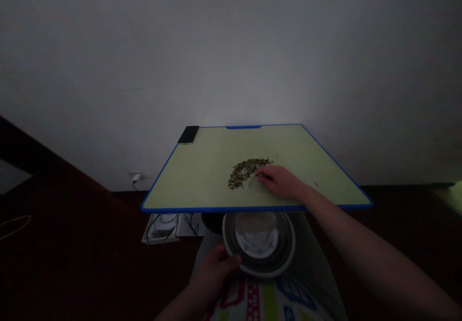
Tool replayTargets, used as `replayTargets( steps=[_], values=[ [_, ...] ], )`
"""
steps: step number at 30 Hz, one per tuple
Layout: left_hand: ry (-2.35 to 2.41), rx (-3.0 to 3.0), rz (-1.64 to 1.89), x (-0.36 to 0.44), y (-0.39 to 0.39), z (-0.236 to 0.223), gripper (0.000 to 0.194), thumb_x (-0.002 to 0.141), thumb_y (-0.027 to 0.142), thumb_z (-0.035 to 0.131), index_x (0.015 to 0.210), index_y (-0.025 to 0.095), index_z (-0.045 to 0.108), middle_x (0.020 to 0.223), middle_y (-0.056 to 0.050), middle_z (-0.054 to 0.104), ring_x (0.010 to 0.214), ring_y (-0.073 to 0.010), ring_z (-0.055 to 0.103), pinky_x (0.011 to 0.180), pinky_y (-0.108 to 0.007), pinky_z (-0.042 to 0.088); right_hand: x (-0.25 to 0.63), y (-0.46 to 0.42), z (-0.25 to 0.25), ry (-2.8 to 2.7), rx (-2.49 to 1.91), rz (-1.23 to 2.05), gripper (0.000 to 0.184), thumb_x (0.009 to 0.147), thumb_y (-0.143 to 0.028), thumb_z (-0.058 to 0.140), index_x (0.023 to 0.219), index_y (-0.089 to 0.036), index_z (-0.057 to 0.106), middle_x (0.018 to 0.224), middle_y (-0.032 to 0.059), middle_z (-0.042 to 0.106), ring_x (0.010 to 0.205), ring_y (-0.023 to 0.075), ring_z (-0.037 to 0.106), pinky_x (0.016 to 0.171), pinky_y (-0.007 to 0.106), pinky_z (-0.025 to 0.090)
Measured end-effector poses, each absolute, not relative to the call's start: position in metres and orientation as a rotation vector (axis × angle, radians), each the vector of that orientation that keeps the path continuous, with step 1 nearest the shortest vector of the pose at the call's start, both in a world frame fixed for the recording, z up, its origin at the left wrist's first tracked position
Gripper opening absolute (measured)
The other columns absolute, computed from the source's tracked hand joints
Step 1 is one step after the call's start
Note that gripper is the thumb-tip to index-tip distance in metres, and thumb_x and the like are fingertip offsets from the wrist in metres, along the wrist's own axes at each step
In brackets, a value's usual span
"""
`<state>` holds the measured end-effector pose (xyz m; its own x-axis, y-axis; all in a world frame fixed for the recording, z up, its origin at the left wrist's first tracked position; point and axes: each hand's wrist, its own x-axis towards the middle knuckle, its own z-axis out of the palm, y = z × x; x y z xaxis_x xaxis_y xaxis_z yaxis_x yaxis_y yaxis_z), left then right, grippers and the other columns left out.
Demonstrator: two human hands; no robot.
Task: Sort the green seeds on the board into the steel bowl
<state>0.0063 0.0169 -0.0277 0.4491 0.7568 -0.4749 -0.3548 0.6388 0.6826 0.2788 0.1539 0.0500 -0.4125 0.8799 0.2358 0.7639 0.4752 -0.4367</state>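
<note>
**While the right hand [279,182] lies by the dark seeds [245,173], the left hand [212,275] grips a bowl [260,272]**

The right arm [346,234] reaches up from the lower right and crosses the near edge of a pale green board [195,181] with a blue border. Its hand lies low on the board, palm down, with the fingers pointing left and bunched narrowly at the inner end of the seeds. A small, clear, curved piece [253,180] shows just beside the fingertips, and a thin dark mark runs under them. Whether those fingers are holding anything, I cannot tell.

The seeds form a curved band near the middle of the board, with a few strays scattered apart from it. Below the board's near edge, the left hand has its fingers curled around the bowl's white rim at the lower left. The board overhangs the far part of the bowl, which holds pale grains [256,225] and rests above a patterned cloth [252,301].

A black phone [188,134] lies at the board's far left corner. Down to the left are tangled cables [162,229] on a white box, and a plug [136,178] sits in a wall socket.
</note>
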Motion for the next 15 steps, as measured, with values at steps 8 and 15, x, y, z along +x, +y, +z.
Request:
replayTargets(
  steps=[8,15],
  values=[
    [0.832,0.575,0.702,0.006,0.017,-0.028,0.033,0.064,0.037,0.093,0.088,0.019,0.082,0.092,-0.009,0.085,0.093,-0.0315,0.078,0.1,-0.047,0.054,0.345,0.118,0.051,-1.995,-1.8,0.199,0.029,0.096,-0.031,0.048,0.109,-0.017,0.07,0.077,0.0066,0.074,0.067,0.0208,0.064,0.064,0.03,0.043],
    [0.861,0.568,0.705,0.009,0.017,-0.018,0.035,0.058,0.039,0.096,0.084,0.019,0.082,0.087,-0.009,0.085,0.092,-0.0319,0.079,0.096,-0.045,0.057,0.34,0.096,0.043,-1.986,-2.128,0.042,0.026,0.098,-0.035,0.049,0.101,-0.021,0.071,0.081,0.0085,0.078,0.073,0.0249,0.069,0.063,0.033,0.041]
  ],
)
